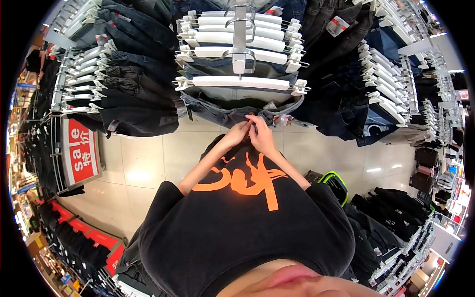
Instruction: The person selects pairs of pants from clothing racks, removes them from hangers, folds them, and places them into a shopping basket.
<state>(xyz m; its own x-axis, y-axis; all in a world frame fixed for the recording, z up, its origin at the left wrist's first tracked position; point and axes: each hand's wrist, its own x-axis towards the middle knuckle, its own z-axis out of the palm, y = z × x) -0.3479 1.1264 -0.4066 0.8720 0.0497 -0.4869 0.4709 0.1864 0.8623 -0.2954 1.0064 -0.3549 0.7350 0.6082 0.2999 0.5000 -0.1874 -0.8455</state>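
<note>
- The jeans hang from a white hanger.
- The left hand and right hand meet at the front of the jeans, fingers bent; whether either pinches the cloth, I cannot tell.
- Right of the hands, on the jeans, a red-and-white tag shows print too small to read.
- Left of the jeans, a red sign reads "sale 特价".
- Nearer than the jeans, a black shirt bears orange print.

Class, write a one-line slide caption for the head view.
The left hand and right hand meet at jeans clipped to a white hanger, with dark clothes hanging on either side.
</note>
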